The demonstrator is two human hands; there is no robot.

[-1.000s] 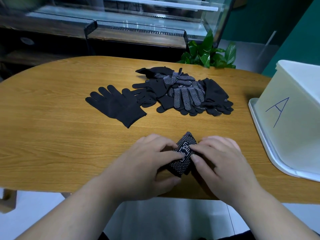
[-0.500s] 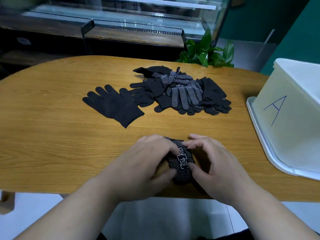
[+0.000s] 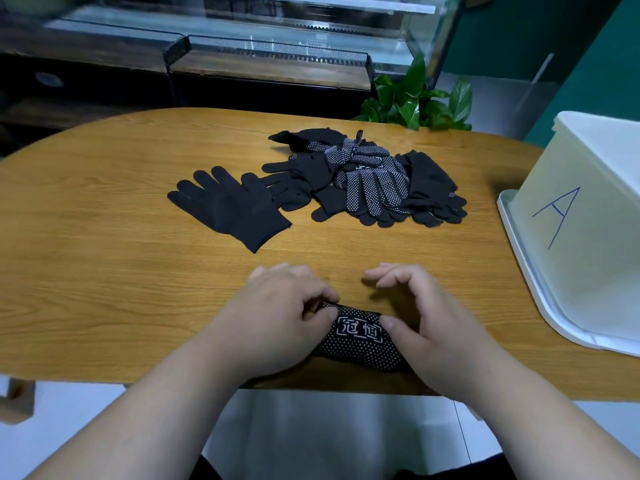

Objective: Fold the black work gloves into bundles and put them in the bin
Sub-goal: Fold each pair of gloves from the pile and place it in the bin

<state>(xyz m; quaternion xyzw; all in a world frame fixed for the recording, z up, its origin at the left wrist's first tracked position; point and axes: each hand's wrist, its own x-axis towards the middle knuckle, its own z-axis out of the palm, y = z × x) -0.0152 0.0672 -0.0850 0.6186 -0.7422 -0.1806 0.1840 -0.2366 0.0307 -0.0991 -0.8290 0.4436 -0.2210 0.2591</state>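
Down at the near edge of the table [image 3: 104,265], both hands were on the job. The rolled glove bundle [image 3: 360,341] lay on its side right by that near edge, white dots all over it and a white boxed logo facing up. The left hand [image 3: 273,320] had it by the left end, its fingers [image 3: 311,294] curled in and the thumb and forefinger pinching the fabric. The right hand [image 3: 436,330] covered the right end, thumb pressed flat against the bundle beside the logo, while its other fingers [image 3: 391,275] arched loosely above the wood, clear of the bundle and gripping nothing.

Further out, a single black glove [image 3: 228,209] lay flat, its fingertips pointing to the far left and its cuff towards the hands. Just to its right sat a loose pile of gloves [image 3: 367,181], some plain black, some showing dotted palms, overlapping one another; one of them reached the flat glove's edge.

Over on the right stood the pale bin [image 3: 581,258], a blue letter A drawn on its side, set on a white tray [image 3: 519,258], well apart from the bundle. Behind the far edge of the table were a leafy green plant [image 3: 415,98] and a glass display case [image 3: 277,46].
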